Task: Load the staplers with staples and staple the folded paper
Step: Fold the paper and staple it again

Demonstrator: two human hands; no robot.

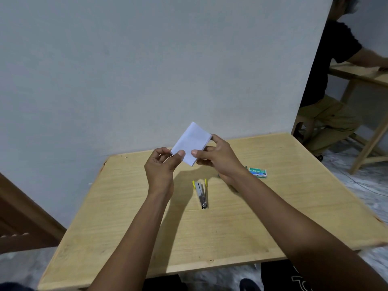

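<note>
A folded white paper is held up above the far part of the wooden table. My left hand pinches its lower left corner between thumb and fingers. My right hand grips its right edge, thumb on the front and fingers behind. A small metal stapler with yellow trim lies on the table below the hands, its top swung open. A green box of staples lies to the right, just past my right wrist.
A pale wall rises straight behind the table's far edge. At the upper right a person sits at another wooden table. Dark wooden furniture stands at the lower left. The floor is marbled.
</note>
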